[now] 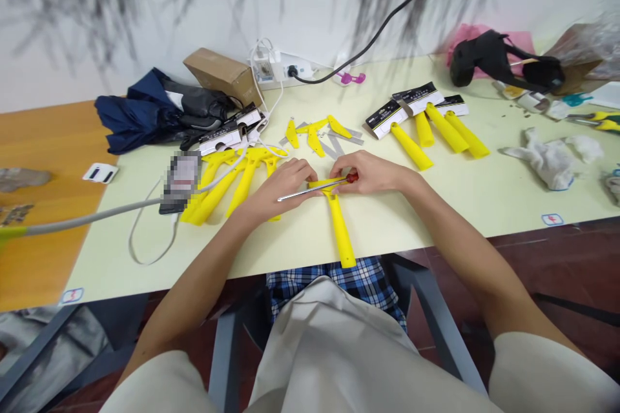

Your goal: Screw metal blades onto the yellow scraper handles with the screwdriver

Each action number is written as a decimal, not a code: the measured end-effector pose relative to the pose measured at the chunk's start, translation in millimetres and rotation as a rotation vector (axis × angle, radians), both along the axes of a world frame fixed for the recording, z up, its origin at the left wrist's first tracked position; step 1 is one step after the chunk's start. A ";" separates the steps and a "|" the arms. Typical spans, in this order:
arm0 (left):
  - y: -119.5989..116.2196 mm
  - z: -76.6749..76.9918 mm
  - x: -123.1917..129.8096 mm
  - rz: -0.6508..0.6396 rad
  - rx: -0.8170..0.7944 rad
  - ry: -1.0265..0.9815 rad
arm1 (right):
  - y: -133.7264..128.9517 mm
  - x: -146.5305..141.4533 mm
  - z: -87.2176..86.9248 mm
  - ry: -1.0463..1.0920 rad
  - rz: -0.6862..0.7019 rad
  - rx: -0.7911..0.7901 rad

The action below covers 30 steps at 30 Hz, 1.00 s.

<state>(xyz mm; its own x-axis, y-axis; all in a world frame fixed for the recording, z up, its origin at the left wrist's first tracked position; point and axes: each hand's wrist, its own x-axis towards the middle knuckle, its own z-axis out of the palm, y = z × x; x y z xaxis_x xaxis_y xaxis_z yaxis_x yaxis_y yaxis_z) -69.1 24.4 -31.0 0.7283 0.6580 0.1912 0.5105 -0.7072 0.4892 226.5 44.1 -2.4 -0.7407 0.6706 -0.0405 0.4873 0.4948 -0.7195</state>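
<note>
A yellow T-shaped scraper handle [341,232] lies on the table before me, its grip pointing toward my body. My left hand [283,186] is closed with its fingertips on the left end of the crosspiece. On the opposite end, my right hand [363,171] pinches the crosspiece and also keeps a screwdriver [303,193] with a red handle tucked in its fingers. The screwdriver's metal shaft points left, across the crosspiece and my left fingers. Just beyond my hands are loose yellow head pieces [291,134] and flat grey blades [357,139].
More yellow handles [242,190] lie left of my left hand, beside a phone-like device [180,181] with a white cable. Yellow handles with black-and-white cards [411,151] lie back right. Behind are a cardboard box [223,74] and a power strip [295,68]. A crumpled white glove [545,161] sits right.
</note>
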 end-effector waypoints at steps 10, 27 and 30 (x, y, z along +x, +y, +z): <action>-4.2 6.8 6.1 0.152 -0.241 -0.011 | -2.4 -1.9 2.6 0.018 0.005 -0.104; -1.2 36.3 36.4 0.426 -0.826 -0.866 | -0.2 -4.4 4.5 0.560 -0.374 -0.491; 6.3 38.3 42.5 0.438 -0.824 -0.961 | 2.5 -3.6 5.1 0.676 -0.398 -0.495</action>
<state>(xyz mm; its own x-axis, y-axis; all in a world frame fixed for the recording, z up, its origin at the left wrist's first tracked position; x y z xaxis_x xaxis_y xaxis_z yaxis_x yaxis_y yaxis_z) -26.5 30.7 7.3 0.2307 0.9713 -0.0575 -0.1665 0.0976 0.9812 222.9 46.6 2.8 -0.4303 0.9021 -0.0339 -0.0448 -0.0588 -0.9973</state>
